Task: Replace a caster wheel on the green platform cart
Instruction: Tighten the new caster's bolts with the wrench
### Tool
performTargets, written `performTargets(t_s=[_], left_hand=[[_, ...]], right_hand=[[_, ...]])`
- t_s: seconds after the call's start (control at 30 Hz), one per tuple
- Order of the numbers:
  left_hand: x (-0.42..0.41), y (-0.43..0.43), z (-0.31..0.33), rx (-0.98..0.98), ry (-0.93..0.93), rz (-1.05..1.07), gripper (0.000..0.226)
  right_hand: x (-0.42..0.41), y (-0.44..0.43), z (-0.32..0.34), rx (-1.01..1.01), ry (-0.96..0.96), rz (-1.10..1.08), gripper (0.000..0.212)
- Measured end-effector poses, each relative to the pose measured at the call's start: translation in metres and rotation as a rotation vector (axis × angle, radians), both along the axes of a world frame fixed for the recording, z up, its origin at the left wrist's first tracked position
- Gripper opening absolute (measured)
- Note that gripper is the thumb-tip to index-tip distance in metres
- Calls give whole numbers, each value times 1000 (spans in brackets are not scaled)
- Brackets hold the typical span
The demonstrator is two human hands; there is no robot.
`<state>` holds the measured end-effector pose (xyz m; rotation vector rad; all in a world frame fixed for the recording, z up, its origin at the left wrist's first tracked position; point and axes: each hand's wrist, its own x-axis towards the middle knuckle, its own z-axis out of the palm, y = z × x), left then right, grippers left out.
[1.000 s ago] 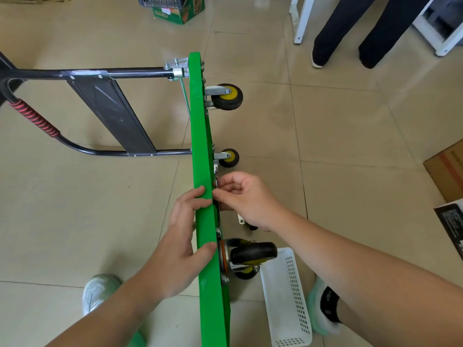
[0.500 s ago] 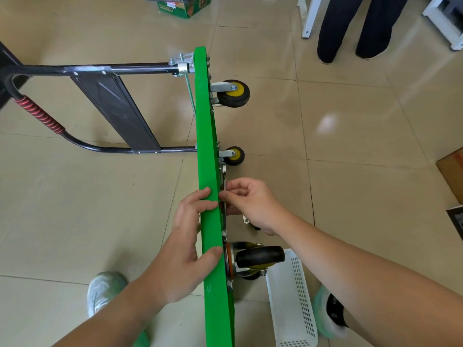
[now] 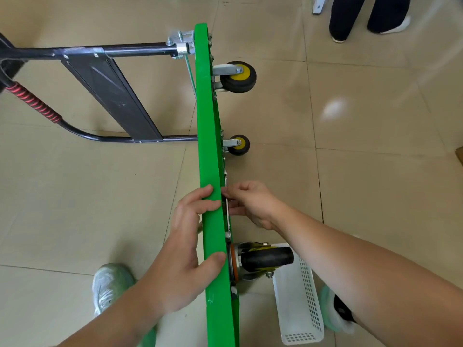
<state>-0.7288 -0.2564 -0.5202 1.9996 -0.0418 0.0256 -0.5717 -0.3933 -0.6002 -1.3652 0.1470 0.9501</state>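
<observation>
Cart [image 3: 213,151] balanced on edge: my left hand [image 3: 185,246] grips its top edge, right hand [image 3: 253,204] pinches a thin metal piece [image 3: 227,214] underneath. Risk: left grip slackens, cart topples.

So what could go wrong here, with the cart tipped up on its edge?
The green platform stands on edge, steadied by the left hand gripping it. If that grip slips, it could topple, perhaps onto the shoes. The right hand pinches a thin silver bar, maybe a wrench, close against the underside. If it slips, fingers could get pinched, and loosened hardware might miss the white basket.
</observation>
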Motion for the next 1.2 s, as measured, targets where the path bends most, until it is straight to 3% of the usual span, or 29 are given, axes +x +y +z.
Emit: performTargets(t_s=[0.23, 0.53, 0.67, 1.2], left_hand=[[0, -1, 0, -3, -15, -7, 61], [1, -6, 8, -2, -10, 24, 57], [0, -5, 7, -17, 1, 20, 55], [0, -4, 3, 10, 1, 40, 57]], right_hand=[[-1, -2, -1, -41, -11, -3, 13], [20, -7, 74, 35, -344, -51, 2], [-7, -15, 87, 50, -450, 1, 9], [-33, -14, 67, -60, -510, 30, 15]])
